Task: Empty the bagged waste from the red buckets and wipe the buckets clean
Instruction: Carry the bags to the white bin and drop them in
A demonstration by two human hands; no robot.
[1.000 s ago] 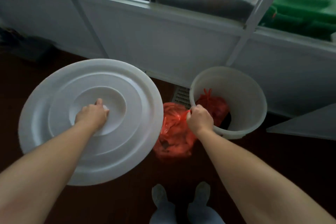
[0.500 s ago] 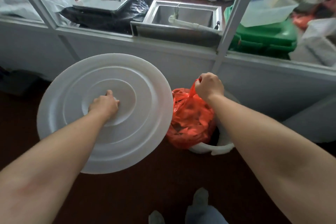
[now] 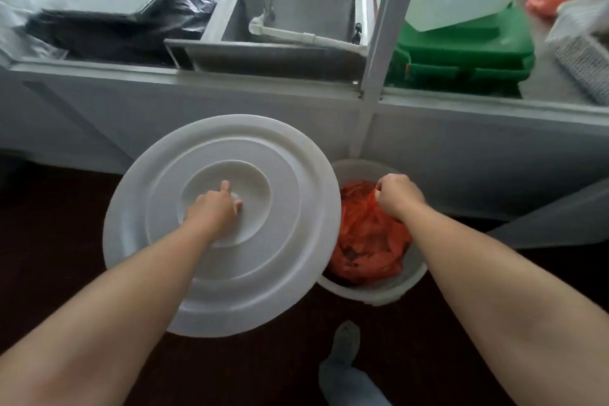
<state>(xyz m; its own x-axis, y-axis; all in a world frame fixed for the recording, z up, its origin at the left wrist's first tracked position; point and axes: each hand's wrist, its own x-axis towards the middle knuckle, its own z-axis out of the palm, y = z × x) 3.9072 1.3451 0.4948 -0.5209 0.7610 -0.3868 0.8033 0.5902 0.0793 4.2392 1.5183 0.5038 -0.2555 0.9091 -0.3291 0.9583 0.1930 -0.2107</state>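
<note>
The large white lid (image 3: pixel 263 274) is held up by its centre knob, round which the left hand (image 3: pixel 214 208) is curled. The gathered neck of the red bag (image 3: pixel 365 247) is gripped in the fist of the right hand (image 3: pixel 397 196). The bag itself hangs just under that hand, inside the pale bucket (image 3: pixel 379 295) on the floor.

The step in hand is judged to be the lifting out of the bag. It is probably best done with a straight upward pull and the neck kept tightly bunched, so that nothing is spilled and the thin plastic is not dragged over the rim. The lid is best kept out to the left.

The lid's edge is seen across the bucket's left rim, where the bag could be brushed. A socked foot (image 3: pixel 344 339) is planted on the near side of the bucket. Beyond the hands a white upright post (image 3: pixel 379 43), a steel sink (image 3: pixel 306 13) and a green bin (image 3: pixel 461 50) are seen behind a low wall.
</note>
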